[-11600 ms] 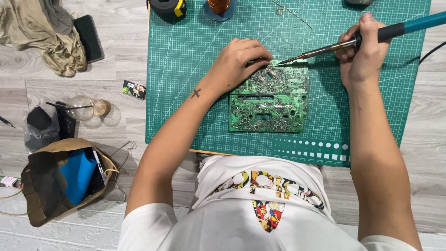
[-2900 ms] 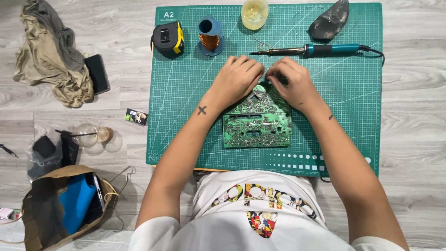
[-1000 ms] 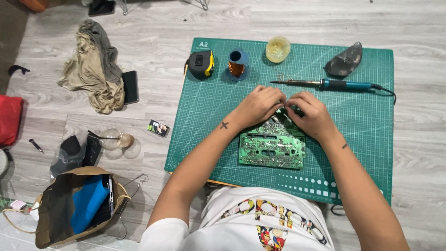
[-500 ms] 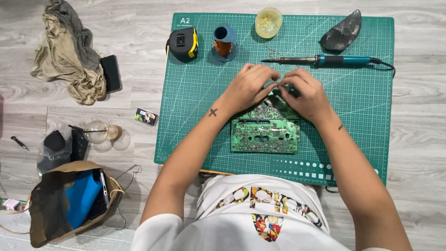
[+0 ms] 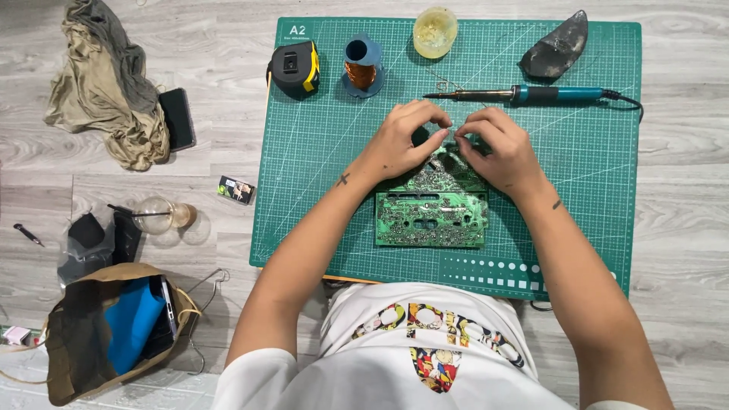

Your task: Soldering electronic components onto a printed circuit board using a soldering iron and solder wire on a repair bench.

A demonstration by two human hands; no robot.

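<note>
Head view is showing both hands meeting over the far edge of a green circuit board [image 5: 430, 212] lying on the cutting mat [image 5: 319, 190]. Left hand [image 5: 406, 140] and right hand [image 5: 497, 148] are curling their fingertips together, pinching something too small to make out. Board is looking light, stiff and fragile; its bare edges seem safest to hold. A soldering iron [image 5: 524, 94] is resting just beyond, untouched.

Green circuit board [image 5: 430, 216] flat (solder side up) on cutting mat
</note>
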